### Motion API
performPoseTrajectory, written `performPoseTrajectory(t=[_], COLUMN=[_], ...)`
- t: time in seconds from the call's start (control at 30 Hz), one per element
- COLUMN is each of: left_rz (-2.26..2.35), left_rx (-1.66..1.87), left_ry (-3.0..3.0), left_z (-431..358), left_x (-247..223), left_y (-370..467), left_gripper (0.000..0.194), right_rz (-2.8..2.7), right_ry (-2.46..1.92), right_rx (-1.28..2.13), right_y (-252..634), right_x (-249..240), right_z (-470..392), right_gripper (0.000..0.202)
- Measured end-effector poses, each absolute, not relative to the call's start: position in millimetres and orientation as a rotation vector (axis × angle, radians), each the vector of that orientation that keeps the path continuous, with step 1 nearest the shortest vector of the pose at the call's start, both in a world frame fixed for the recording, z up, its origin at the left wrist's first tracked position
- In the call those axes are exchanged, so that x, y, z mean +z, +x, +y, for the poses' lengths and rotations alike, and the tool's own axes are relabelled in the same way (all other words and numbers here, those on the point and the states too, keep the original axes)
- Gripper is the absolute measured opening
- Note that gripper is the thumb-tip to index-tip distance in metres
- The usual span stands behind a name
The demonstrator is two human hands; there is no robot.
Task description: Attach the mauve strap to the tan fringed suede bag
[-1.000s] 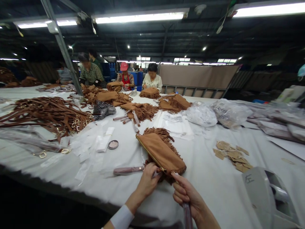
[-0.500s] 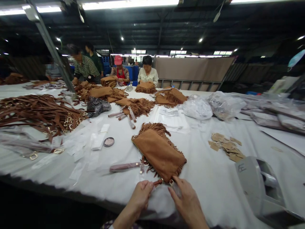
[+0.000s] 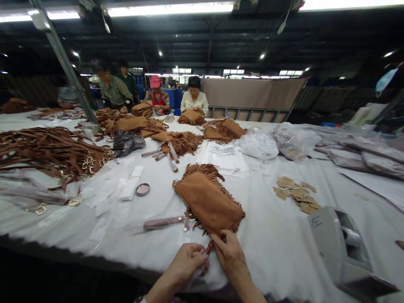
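A brown fringed bag (image 3: 208, 202) lies aslant on the white-covered table, its fringe toward the back and right. At its near corner, my left hand (image 3: 188, 259) is closed on a small brown tassel (image 3: 208, 248) with some clear plastic wrap. My right hand (image 3: 229, 248) touches the same corner, thumb and fingers pressed together around the bag's edge by the tassel. Left of the bag lies a wrapped brown strap (image 3: 164, 222) with a metal clasp. A small round dish (image 3: 142, 190) sits farther left.
Brown straps (image 3: 47, 151) with gold buckles are heaped at left. Tan tags (image 3: 296, 193) and a grey tape dispenser (image 3: 341, 244) are at right. Plastic bags (image 3: 259, 143) and more fringed bags (image 3: 179, 142) lie farther back, with several people across the table.
My right hand has moved left and its fingers have closed at the bag's corner. My left hand has shifted slightly right and down with the tassel. The view has shifted slightly.
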State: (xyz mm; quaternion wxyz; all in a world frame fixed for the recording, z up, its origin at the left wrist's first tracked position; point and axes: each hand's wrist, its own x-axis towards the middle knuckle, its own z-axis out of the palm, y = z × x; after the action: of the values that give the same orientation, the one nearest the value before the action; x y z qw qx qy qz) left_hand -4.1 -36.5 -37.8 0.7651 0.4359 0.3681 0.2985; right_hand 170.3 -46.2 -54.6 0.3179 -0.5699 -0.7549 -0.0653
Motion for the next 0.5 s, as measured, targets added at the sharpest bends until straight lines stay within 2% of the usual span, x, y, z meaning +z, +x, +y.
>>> performPoseTrajectory(t=[0.17,0.33,0.5], left_rz=[0.863,0.995,1.094], left_rx=[0.699,0.73,0.852], left_ry=[0.992,1.057,1.099], left_z=[-27,-24,-28], left_x=[-50,-59,-56], left_y=[9,13,9], left_gripper=[0.027,0.034,0.028], right_rz=[-2.016,-1.948,-1.979], right_ry=[-1.42,-1.346,-1.366], right_rx=[-0.15,-0.149,-0.06], right_y=[169,164,159], right_x=[-60,-68,-47], right_z=[-48,-43,-59], right_gripper=[0.021,0.02,0.026])
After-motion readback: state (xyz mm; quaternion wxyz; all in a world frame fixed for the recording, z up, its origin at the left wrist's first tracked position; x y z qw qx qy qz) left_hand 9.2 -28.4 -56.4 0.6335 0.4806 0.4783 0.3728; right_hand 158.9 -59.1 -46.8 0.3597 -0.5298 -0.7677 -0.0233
